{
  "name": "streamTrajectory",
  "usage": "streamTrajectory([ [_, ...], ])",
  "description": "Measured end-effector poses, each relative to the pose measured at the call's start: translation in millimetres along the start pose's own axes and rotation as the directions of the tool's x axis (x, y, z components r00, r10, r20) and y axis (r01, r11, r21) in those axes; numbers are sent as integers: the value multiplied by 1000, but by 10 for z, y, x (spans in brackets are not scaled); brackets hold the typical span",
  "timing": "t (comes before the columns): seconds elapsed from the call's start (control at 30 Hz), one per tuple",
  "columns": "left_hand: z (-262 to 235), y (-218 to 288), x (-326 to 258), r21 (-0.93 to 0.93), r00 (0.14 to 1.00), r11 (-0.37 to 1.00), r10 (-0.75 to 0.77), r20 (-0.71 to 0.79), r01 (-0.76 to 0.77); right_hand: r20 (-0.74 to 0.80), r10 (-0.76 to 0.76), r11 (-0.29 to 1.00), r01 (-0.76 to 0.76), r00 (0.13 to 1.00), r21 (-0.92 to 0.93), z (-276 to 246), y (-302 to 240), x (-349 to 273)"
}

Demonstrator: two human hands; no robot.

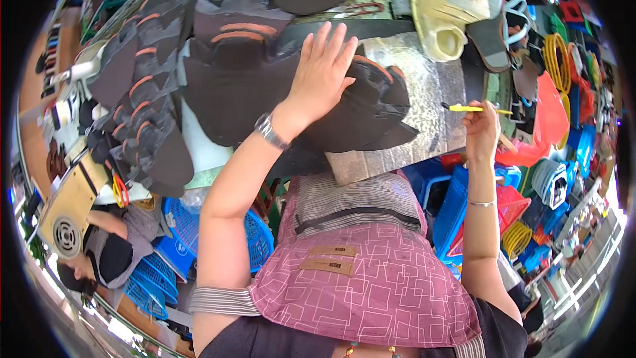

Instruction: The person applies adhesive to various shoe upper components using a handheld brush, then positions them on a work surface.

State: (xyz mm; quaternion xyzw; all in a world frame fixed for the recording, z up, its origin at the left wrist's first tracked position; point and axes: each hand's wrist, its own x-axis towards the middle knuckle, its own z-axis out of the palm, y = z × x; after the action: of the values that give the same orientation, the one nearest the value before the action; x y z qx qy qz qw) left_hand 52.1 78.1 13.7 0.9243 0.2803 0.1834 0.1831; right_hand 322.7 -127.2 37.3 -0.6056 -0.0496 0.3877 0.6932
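Note:
My left hand (318,76) lies flat with fingers stretched out, on a fanned stack of dark brown flat pieces (232,103) with orange curved edges. A fan of similar pieces (371,103) spreads to the right of that hand, over a worn, whitish-stained board (430,79). At the board's right edge my right hand (481,132) is closed around a thin yellow-handled brush (464,109) with a small dark tip. The brush points left, held apart from the pieces. Part of the stack is hidden under my left hand.
A pale yellow, glue-crusted container (444,13) with a cone-shaped top stands at the far right. More overlapping dark pieces (152,106) lie at the left. Blue plastic baskets (152,278) and a red sheet (546,119) are around the bench. Another person (126,245) sits at the left.

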Motion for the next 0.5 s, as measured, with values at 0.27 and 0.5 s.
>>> streamTrajectory([
  [0.27, -116, 273, -128, -652, 881, 665, -17, 474, 364, 22, -84, 993, 86, 996, -86, -57, -109, -34],
  [0.5, 394, 433, 520, -648, 805, 724, 227, 548, 237, 181, -268, 878, 317, 946, -359, 346, -251, 473],
])
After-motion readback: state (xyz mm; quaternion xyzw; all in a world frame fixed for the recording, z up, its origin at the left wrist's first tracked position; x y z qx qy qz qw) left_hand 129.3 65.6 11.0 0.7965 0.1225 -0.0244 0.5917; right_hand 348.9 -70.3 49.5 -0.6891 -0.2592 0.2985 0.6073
